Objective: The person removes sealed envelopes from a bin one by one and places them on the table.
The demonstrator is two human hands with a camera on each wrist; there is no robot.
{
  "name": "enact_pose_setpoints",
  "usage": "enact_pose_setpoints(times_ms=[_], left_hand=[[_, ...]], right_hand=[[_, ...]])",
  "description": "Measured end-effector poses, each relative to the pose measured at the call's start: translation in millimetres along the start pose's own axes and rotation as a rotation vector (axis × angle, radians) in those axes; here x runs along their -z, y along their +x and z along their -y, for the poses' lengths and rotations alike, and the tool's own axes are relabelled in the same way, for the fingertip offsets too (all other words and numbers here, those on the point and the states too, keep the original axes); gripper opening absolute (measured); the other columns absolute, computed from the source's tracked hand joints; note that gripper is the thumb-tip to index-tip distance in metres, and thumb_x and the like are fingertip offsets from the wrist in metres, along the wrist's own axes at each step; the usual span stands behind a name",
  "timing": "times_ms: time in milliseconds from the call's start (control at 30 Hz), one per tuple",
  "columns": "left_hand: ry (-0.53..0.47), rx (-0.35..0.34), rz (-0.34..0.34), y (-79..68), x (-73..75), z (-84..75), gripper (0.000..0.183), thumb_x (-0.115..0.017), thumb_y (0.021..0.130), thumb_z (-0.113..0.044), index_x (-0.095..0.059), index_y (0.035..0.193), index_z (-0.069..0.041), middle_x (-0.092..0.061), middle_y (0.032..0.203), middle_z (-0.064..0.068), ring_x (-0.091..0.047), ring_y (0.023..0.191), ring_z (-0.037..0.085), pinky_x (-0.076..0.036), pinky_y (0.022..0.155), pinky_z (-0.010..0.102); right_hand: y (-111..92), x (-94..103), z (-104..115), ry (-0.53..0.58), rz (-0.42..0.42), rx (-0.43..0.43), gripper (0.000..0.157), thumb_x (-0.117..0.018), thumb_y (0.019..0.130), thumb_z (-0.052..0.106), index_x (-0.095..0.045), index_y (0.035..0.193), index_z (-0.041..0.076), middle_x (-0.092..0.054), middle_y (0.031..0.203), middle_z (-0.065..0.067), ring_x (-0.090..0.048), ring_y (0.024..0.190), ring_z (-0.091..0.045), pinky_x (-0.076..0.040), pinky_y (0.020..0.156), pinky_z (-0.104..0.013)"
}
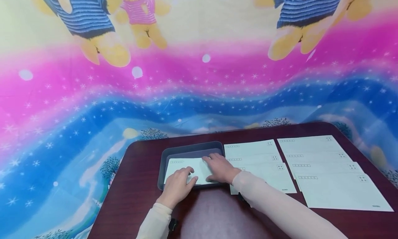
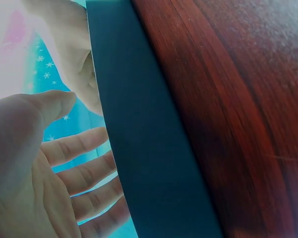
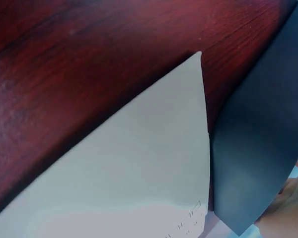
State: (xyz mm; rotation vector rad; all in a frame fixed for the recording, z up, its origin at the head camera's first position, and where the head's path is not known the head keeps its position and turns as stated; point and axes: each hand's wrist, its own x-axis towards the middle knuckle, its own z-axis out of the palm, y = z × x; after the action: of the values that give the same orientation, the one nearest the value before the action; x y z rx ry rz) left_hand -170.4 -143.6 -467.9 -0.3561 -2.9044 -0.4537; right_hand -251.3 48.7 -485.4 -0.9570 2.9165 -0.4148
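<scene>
A white envelope (image 1: pixel 178 164) with a row of printed boxes lies inside a dark grey tray (image 1: pixel 164 152) at the table's left. Over its left part is my left hand (image 1: pixel 178 183), fingers loosely spread and thumb apart; the left wrist view shows these fingers (image 2: pixel 74 148) beyond the tray's outer wall (image 2: pixel 139 129). At the envelope's right end my right hand (image 1: pixel 219 168) rests, fingers extended across it and thumb near the front rim. In the right wrist view the tray wall (image 3: pixel 258 124) hides most of that hand.
Right of the tray, overlapping white envelopes (image 1: pixel 248 151) lie in one column, with its nearest corner close to the tray wall. A second column of envelopes (image 1: pixel 345 194) reaches the table's right side. A printed cloth (image 1: pixel 199 76) hangs behind the dark red table (image 1: pixel 140 170).
</scene>
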Motion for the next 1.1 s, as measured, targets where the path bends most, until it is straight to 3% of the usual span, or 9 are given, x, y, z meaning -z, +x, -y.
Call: enact_pose_setpoints(times_ms=[433,633,867,967,1100], left_hand=[[-0.017,0.012,0.015,-1.1,0.1,-2.4,0.028,-0.069,0.095,-0.035,-0.071,0.114,-0.014,-0.076,0.105,0.003,-0.071,0.089,0.02,-0.057,0.074,0.038],[-0.005,0.014,0.005,-1.6,3.4,-2.8,0.028,-0.069,0.095,-0.036,-0.071,0.114,-0.015,-0.076,0.105,0.003,-0.071,0.089,0.02,-0.057,0.073,0.036],[-0.01,0.006,-0.002,-2.3,7.9,-3.4,0.028,-0.068,0.095,-0.036,-0.071,0.114,-0.015,-0.076,0.105,0.003,-0.07,0.088,0.019,-0.057,0.073,0.035],[-0.017,0.003,-0.007,-1.7,10.4,-4.3,0.029,-0.068,0.096,-0.036,-0.071,0.115,-0.015,-0.076,0.106,0.004,-0.07,0.088,0.018,-0.057,0.073,0.035],[-0.024,-0.004,-0.013,-1.7,14.1,-5.3,0.029,-0.068,0.096,-0.036,-0.071,0.116,-0.014,-0.075,0.106,0.004,-0.07,0.087,0.019,-0.057,0.072,0.035]], right_hand=[[1.6,0.6,2.2,0.01,-0.073,-0.011,0.086,-0.09,0.077,0.034,-0.048,0.148,0.011,-0.057,0.127,-0.013,-0.057,0.113,-0.028,-0.05,0.099,-0.045],[2.5,3.2,2.4,0.097,-0.12,-0.004,0.07,-0.086,0.082,0.021,-0.053,0.143,0.009,-0.06,0.124,-0.013,-0.06,0.105,-0.026,-0.053,0.09,-0.042],[1.8,10.6,4.4,0.245,-0.167,0.023,0.04,-0.064,0.097,0.003,-0.059,0.137,0.006,-0.066,0.131,-0.012,-0.062,0.122,-0.031,-0.05,0.103,-0.047],[1.5,14.1,7.0,0.275,-0.176,0.007,0.034,-0.055,0.102,0.002,-0.061,0.135,0.008,-0.068,0.13,-0.01,-0.063,0.122,-0.029,-0.05,0.104,-0.046],[-0.2,19.0,11.2,0.29,-0.173,-0.022,0.033,-0.052,0.104,0.005,-0.062,0.134,0.011,-0.068,0.128,-0.008,-0.062,0.122,-0.028,-0.05,0.103,-0.045]])
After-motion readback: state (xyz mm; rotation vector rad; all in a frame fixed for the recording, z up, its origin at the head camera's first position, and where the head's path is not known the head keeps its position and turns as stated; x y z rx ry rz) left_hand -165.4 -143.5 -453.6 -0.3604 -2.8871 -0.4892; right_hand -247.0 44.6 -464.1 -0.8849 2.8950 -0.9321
